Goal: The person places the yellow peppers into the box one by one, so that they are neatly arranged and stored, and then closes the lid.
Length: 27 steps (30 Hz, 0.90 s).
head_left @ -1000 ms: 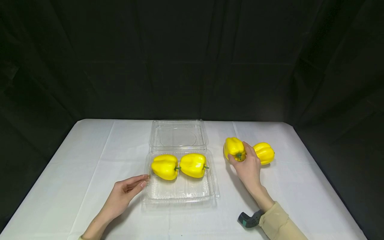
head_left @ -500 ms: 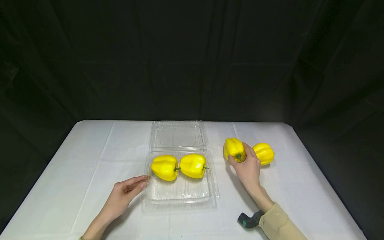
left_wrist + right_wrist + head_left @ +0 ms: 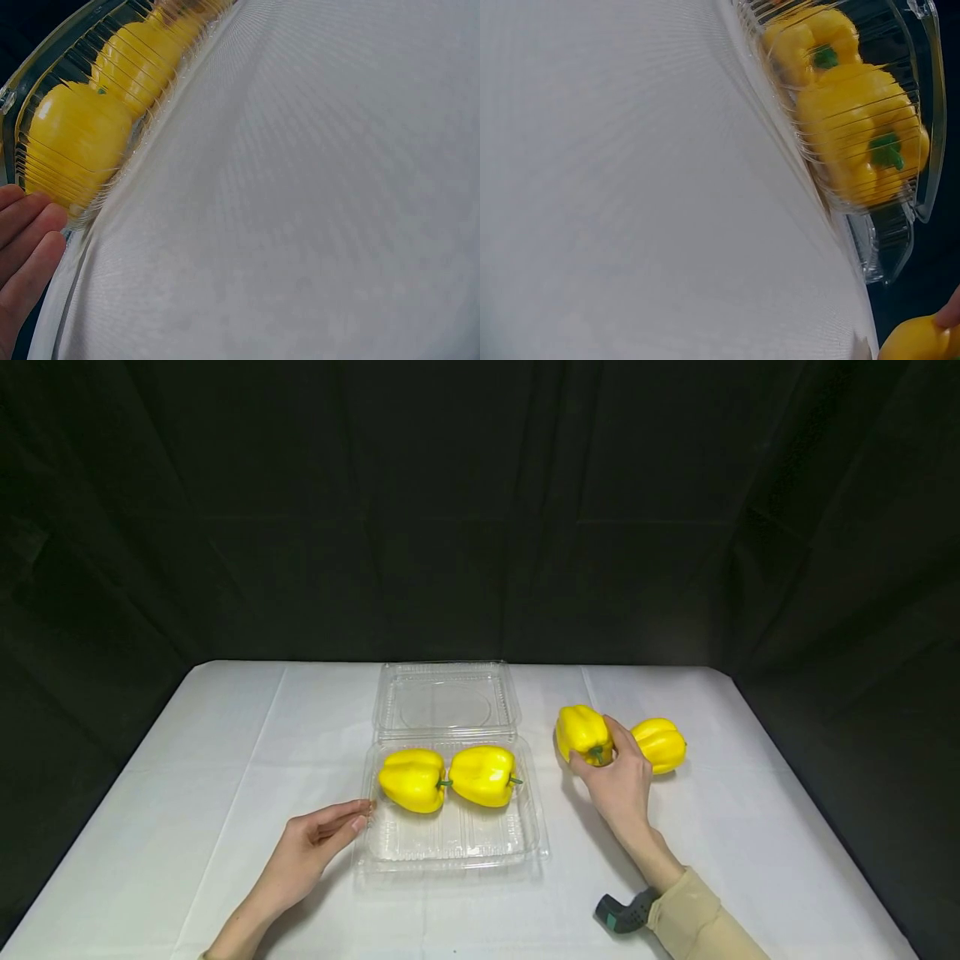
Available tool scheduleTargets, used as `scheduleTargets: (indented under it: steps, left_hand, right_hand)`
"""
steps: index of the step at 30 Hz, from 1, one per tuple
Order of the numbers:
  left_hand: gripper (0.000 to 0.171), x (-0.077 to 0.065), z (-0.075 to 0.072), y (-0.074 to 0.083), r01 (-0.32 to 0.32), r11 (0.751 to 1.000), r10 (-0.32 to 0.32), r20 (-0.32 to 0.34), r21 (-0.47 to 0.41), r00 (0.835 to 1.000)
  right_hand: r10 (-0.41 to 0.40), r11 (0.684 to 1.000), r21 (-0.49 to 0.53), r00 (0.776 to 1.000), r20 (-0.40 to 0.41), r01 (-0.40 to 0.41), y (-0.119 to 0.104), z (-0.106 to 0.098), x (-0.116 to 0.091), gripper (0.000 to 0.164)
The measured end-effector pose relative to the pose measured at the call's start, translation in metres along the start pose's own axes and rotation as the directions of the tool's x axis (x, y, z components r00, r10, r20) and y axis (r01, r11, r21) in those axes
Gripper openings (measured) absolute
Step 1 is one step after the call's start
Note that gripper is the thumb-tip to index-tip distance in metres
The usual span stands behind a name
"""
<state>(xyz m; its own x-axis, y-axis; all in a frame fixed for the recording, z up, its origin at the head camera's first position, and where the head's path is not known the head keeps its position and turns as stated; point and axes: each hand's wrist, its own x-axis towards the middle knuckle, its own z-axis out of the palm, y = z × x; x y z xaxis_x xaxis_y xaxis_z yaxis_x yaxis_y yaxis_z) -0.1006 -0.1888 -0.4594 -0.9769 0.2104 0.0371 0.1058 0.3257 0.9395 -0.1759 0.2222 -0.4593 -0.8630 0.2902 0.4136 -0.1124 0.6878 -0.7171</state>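
Curled round a pepper [image 3: 583, 732], the right hand [image 3: 621, 779] gripped it by the stem end on the cloth [image 3: 225, 760], right of the box [image 3: 450, 837]; thumb and fingers wrapped its near side. A second loose pepper [image 3: 660, 743] lay just behind the hand. Straight fingers of the left hand [image 3: 311, 843] rested flat against the box's left rim, likely to steady it. Two peppers [image 3: 448, 775] sat side by side in the box, lid [image 3: 446, 697] folded back.
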Motion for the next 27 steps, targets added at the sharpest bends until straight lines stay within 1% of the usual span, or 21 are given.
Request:
scheduleTargets:
  steps: [7, 13, 20, 27]
  left_hand:
    - [0.033, 0.000, 0.000, 0.001, 0.003, 1.000, -0.003, -0.006, -0.004, 1.000]
    - [0.033, 0.000, 0.000, 0.001, -0.012, 1.000, 0.012, -0.002, -0.007, 1.000]
    - [0.033, 0.000, 0.000, 0.001, -0.016, 1.000, 0.016, 0.003, -0.009, 1.000]
    - [0.034, 0.000, -0.001, 0.000, 0.005, 1.000, -0.005, -0.002, 0.002, 1.000]
  right_hand:
    - [0.040, 0.999, -0.002, 0.999, 0.030, -0.040, -0.004, -0.003, 0.001, 0.068]
    - [0.077, 0.997, 0.006, 0.995, 0.058, -0.078, -0.009, -0.006, 0.001, 0.069]
    - [0.085, 0.996, -0.001, 0.994, 0.074, -0.085, -0.011, -0.008, 0.001, 0.070]
    - [0.077, 0.997, 0.000, 0.994, 0.080, -0.077, -0.013, -0.009, 0.001, 0.070]
